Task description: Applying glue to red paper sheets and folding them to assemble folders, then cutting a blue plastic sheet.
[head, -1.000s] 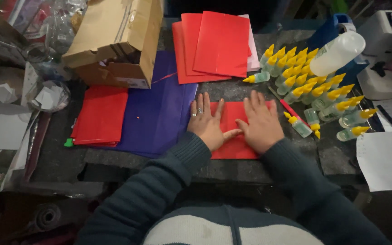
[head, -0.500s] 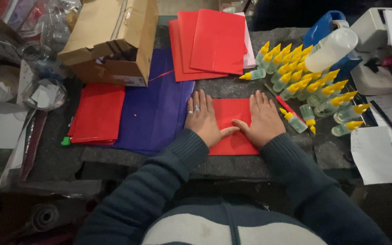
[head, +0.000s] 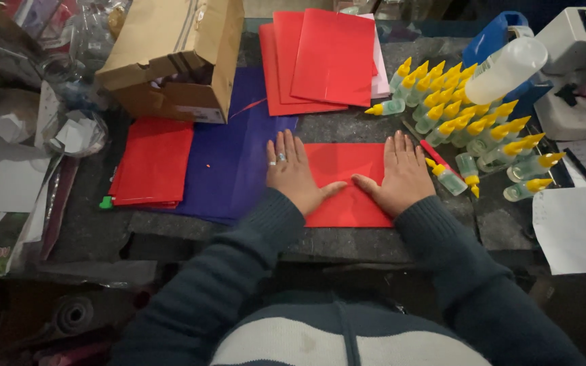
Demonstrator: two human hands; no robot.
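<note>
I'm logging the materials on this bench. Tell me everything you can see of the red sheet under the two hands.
The red sheet is plain, matt, thin paper or card, rectangular and lying flat at the near edge of the dark worktop. The left hand and right hand press palm-down on its two sides, thumbs pointing inward and nearly meeting. Its left edge is hidden under the left hand, close to the purple sheet. Whether it is folded cannot be told.

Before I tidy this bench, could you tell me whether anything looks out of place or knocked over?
One big clear bottle lies tipped across the yellow-capped glue bottles, and several of those lie on their sides. Both hands, left and right, rest flat on the red sheet.
</note>
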